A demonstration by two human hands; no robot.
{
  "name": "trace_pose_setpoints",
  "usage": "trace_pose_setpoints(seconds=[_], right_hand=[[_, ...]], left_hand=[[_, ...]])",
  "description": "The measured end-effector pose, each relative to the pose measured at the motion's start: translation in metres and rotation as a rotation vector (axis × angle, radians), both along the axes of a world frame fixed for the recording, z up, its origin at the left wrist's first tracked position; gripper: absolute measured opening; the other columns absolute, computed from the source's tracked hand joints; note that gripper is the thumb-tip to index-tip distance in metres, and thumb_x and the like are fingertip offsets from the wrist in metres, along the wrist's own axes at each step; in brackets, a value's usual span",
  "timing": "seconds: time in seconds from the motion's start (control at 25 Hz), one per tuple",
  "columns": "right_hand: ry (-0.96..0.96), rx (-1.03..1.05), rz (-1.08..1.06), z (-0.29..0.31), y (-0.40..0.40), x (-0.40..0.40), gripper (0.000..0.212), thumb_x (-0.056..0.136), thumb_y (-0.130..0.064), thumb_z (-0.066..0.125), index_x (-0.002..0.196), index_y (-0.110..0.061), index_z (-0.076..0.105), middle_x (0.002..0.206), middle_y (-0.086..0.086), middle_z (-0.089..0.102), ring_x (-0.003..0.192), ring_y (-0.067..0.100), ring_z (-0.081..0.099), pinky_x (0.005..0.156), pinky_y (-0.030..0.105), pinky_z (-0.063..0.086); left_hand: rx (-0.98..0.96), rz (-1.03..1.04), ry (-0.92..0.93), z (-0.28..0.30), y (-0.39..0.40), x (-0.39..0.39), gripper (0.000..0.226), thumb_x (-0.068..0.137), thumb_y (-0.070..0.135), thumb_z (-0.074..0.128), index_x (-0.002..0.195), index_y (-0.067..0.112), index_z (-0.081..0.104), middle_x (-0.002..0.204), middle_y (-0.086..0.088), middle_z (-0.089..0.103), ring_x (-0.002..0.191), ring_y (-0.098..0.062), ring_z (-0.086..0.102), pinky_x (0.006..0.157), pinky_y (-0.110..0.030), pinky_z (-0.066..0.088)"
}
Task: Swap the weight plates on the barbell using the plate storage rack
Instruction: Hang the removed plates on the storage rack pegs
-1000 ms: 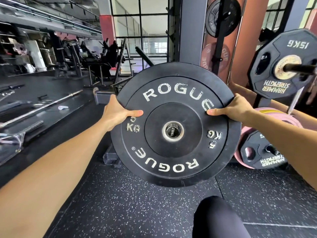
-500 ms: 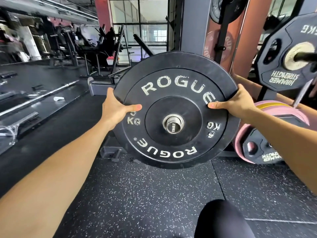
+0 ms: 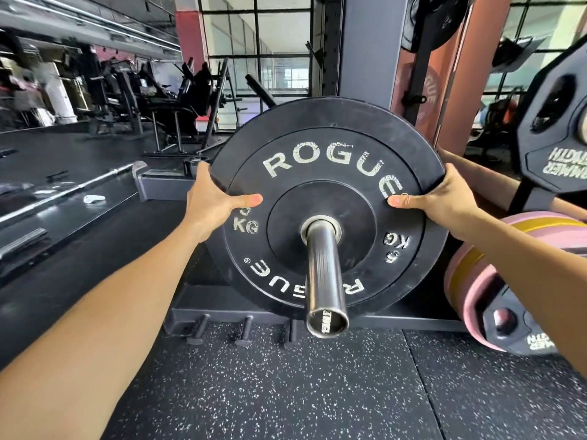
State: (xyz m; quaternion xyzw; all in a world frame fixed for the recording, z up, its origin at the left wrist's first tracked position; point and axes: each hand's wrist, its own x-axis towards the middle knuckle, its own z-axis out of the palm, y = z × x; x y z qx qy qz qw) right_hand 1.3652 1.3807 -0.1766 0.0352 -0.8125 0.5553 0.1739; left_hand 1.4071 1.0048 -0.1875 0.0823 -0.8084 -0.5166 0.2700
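A person's left hand (image 3: pixel 212 201) and right hand (image 3: pixel 444 201) each grip a side rim of a black Rogue plate (image 3: pixel 327 160), threaded well onto a steel sleeve (image 3: pixel 324 274). It looks loaded; releasing the plate likely remains.

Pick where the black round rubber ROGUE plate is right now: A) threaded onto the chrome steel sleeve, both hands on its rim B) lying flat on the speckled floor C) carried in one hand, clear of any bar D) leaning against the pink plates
A: the chrome steel sleeve pokes through the centre hole of the black ROGUE plate, with the left hand and right hand gripping opposite edges.
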Motion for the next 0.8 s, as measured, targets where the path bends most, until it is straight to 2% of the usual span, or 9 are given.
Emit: trace_pose_setpoints(seconds=[0.2, 0.28, 0.44, 0.52, 0.68, 0.8], right_hand=[[0.029, 0.022, 0.010, -0.001, -0.006, -0.073, 0.113, 0.014, -0.060, 0.096, 0.116, -0.033, 0.054, 0.115, -0.013, 0.066, 0.104, 0.012, 0.065, 0.092, 0.039, 0.055], [0.044, 0.017, 0.012, 0.000, -0.010, -0.096, 0.109, 0.018, -0.054, 0.097, 0.115, -0.031, 0.053, 0.116, -0.013, 0.066, 0.104, 0.012, 0.064, 0.091, 0.036, 0.054], [0.072, 0.001, 0.008, -0.002, -0.014, -0.133, 0.089, 0.038, -0.036, 0.098, 0.112, -0.026, 0.050, 0.112, -0.009, 0.064, 0.098, 0.012, 0.062, 0.074, 0.023, 0.049], [0.085, 0.012, -0.001, -0.004, -0.016, -0.148, 0.087, 0.040, -0.035, 0.098, 0.111, -0.026, 0.049, 0.111, -0.009, 0.064, 0.096, 0.011, 0.062, 0.070, 0.022, 0.048], [0.083, 0.006, -0.026, -0.005, -0.017, -0.170, 0.092, 0.035, -0.039, 0.098, 0.112, -0.025, 0.050, 0.113, -0.008, 0.065, 0.102, 0.015, 0.064, 0.087, 0.037, 0.055], [0.082, 0.006, -0.025, -0.006, -0.019, -0.183, 0.093, 0.034, -0.039, 0.098, 0.112, -0.025, 0.050, 0.113, -0.007, 0.065, 0.102, 0.015, 0.064, 0.091, 0.040, 0.054]], left_hand=[[0.000, 0.005, 0.030, -0.006, -0.008, -0.068, 0.098, 0.045, 0.041, 0.099, 0.124, 0.025, 0.043, 0.118, 0.010, 0.062, 0.116, -0.021, 0.056, 0.103, -0.046, 0.046], [0.012, -0.004, 0.048, -0.007, -0.009, -0.091, 0.092, 0.047, 0.037, 0.099, 0.120, 0.026, 0.044, 0.110, 0.015, 0.061, 0.113, -0.019, 0.057, 0.101, -0.044, 0.046], [0.017, -0.028, 0.066, -0.009, -0.016, -0.132, 0.094, 0.043, 0.039, 0.100, 0.118, 0.026, 0.044, 0.108, 0.017, 0.062, 0.110, -0.018, 0.061, 0.100, -0.043, 0.049], [0.013, -0.033, 0.071, -0.010, -0.019, -0.148, 0.099, 0.039, 0.043, 0.100, 0.119, 0.028, 0.044, 0.112, 0.015, 0.064, 0.111, -0.018, 0.061, 0.100, -0.046, 0.049], [0.004, -0.020, 0.070, -0.009, -0.022, -0.172, 0.105, 0.036, 0.047, 0.099, 0.123, 0.028, 0.043, 0.117, 0.012, 0.064, 0.114, -0.020, 0.060, 0.102, -0.048, 0.048], [-0.008, -0.012, 0.070, -0.010, -0.023, -0.185, 0.107, 0.035, 0.050, 0.098, 0.125, 0.028, 0.043, 0.117, 0.011, 0.064, 0.114, -0.020, 0.059, 0.102, -0.048, 0.047]])
